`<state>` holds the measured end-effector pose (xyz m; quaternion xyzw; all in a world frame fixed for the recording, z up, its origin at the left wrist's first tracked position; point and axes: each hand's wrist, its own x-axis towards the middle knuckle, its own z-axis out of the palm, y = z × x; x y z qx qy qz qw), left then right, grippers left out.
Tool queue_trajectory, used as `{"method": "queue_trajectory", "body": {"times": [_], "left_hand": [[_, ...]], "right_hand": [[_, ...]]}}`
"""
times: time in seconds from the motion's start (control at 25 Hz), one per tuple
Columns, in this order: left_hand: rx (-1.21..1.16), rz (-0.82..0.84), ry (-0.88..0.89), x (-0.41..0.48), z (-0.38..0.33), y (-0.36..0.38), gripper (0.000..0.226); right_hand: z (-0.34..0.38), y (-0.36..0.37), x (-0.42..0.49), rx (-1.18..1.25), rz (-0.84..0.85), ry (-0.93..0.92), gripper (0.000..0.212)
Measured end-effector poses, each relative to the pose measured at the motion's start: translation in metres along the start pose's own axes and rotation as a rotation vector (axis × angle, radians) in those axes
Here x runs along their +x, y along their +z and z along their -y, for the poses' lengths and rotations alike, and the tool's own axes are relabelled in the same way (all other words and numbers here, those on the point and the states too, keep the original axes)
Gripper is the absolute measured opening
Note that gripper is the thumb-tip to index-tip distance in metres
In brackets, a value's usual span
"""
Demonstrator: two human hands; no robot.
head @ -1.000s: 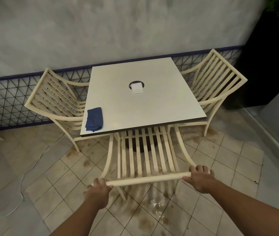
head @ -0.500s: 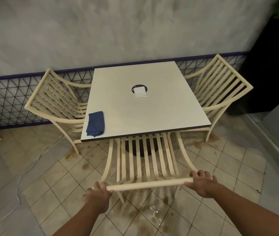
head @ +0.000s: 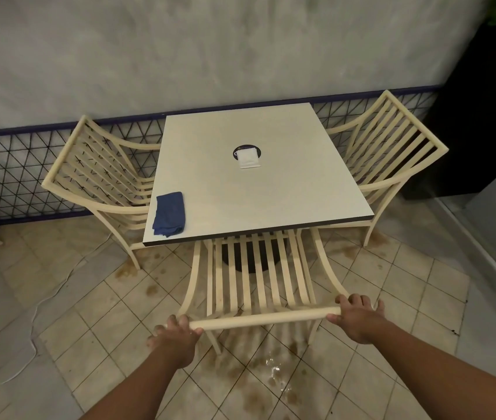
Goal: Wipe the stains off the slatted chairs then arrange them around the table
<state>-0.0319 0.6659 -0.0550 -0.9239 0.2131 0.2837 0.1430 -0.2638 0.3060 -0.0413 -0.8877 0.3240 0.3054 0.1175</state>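
A cream slatted chair (head: 259, 280) stands at the near side of the square table (head: 271, 189), its seat tucked under the tabletop. My left hand (head: 177, 334) grips the left end of its top rail and my right hand (head: 355, 313) grips the right end. A second slatted chair (head: 98, 174) sits at the table's left side and a third (head: 392, 153) at the right side. A folded blue cloth (head: 169, 213) lies on the table's near left corner.
A white card on a dark round disc (head: 248, 157) sits at the table's centre. Brown stains and a wet patch (head: 274, 371) mark the floor tiles below the near chair. A black mesh fence (head: 7, 174) runs along the wall. A white cable (head: 50, 301) trails on the left floor.
The near chair has slid a little further under the table with both hands on its rail. The view has shifted slightly.
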Motion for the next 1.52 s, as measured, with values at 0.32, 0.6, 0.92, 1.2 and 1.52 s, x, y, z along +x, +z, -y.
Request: {"method": "queue_trajectory", "body": {"times": [0.32,0.6,0.92,1.2,1.52], "left_hand": [[-0.090,-0.052,0.096,-0.008,0.003,-0.003,0.062],[-0.143,0.000,0.031,-0.003,-0.004,0.001,0.054],[-0.128,0.050,0.023,0.002,-0.004,0.000,0.054],[-0.161,0.111,0.036,0.001,-0.002,-0.012,0.065],[-0.183,-0.012,0.127,-0.019,0.012,-0.074,0.049]], "right_hand": [[0.014,0.026,-0.010,-0.034,-0.239,-0.119,0.113],[0.021,0.025,-0.002,0.012,-0.156,-0.063,0.101],[0.021,0.017,-0.001,0.000,-0.085,-0.057,0.106],[0.030,0.007,-0.001,-0.071,-0.011,0.007,0.068],[0.048,-0.045,-0.025,0.002,-0.131,-0.017,0.036]]}}
